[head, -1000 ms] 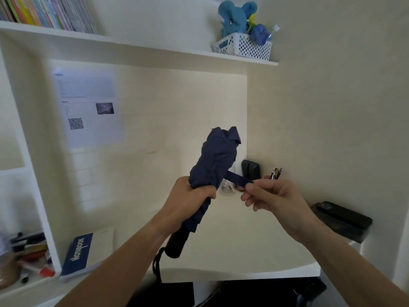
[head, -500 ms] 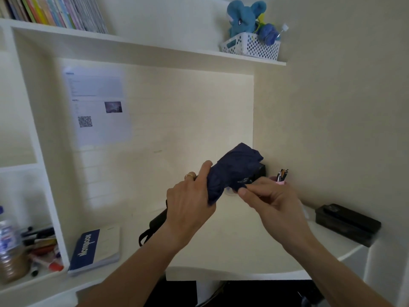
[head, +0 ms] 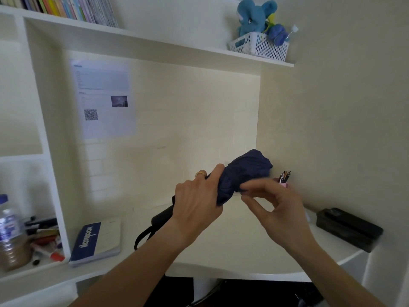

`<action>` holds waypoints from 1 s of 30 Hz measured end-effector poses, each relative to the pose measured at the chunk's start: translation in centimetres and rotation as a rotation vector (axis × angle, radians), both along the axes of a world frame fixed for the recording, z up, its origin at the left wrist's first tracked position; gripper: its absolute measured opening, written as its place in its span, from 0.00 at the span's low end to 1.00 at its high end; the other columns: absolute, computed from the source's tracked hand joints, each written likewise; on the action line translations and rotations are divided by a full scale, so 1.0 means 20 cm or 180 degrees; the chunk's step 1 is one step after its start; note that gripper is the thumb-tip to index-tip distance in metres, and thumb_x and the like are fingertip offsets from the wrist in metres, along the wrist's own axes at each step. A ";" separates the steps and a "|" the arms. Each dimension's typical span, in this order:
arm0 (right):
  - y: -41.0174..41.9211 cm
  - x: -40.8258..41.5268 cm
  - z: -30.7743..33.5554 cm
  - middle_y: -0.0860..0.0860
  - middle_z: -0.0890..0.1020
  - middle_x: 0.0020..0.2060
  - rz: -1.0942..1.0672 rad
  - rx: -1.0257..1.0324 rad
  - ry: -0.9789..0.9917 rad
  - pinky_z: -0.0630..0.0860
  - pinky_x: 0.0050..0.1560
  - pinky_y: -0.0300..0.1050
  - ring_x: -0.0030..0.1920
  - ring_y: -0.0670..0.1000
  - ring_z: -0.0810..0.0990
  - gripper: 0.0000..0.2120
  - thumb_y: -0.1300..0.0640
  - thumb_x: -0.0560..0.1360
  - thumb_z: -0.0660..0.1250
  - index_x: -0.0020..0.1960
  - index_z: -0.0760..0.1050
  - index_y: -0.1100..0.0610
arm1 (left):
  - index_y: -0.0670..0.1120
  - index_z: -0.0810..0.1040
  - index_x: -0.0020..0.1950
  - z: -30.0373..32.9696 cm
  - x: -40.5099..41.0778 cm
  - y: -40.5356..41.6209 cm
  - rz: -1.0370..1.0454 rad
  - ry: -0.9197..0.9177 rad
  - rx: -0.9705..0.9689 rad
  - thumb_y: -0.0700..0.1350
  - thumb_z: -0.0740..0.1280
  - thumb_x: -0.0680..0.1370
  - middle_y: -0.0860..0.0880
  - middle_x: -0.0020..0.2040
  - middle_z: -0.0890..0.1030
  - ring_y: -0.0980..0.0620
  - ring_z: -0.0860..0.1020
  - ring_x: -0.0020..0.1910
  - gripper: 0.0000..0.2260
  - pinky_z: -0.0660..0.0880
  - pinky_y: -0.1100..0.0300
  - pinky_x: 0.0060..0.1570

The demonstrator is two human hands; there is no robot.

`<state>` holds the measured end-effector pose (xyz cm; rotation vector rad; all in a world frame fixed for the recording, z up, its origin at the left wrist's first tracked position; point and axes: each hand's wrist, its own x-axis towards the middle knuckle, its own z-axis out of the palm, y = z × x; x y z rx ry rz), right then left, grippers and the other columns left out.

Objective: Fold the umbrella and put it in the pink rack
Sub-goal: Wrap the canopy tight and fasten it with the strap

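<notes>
The navy umbrella [head: 244, 173], collapsed and bundled, is held in the air over the middle of the white worktop [head: 221, 240], its canopy end aimed toward 2 o'clock and its black handle [head: 161, 218] toward 8 o'clock, a wrist strap [head: 141, 237] dangling below. The left hand [head: 197, 204] is wrapped around the bundle near the handle end, a gold ring on one finger. The right hand [head: 272, 204] pinches the folded cloth between thumb and fingertips at its lower side; that hand is blurred. At 3 o'clock from the canopy tip, against the wall, a pink rack [head: 284, 185] with pens peeks out behind the right hand. A black case [head: 348, 228] lies at 4 o'clock, a blue notebook [head: 95, 239] at 8 o'clock, and a plastic bottle [head: 11, 233] farther left.
</notes>
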<state>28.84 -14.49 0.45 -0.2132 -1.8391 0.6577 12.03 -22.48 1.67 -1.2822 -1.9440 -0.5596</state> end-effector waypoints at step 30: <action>-0.09 0.05 0.12 0.49 0.79 0.45 -0.0565 0.0095 0.0099 0.74 0.40 0.31 0.38 0.49 0.79 0.11 0.64 0.70 0.80 0.49 0.87 0.52 | 0.51 0.71 0.59 0.05 0.09 -0.11 -0.0141 0.0514 0.0097 0.50 0.73 0.73 0.49 0.33 0.74 0.45 0.63 0.20 0.18 0.58 0.62 0.26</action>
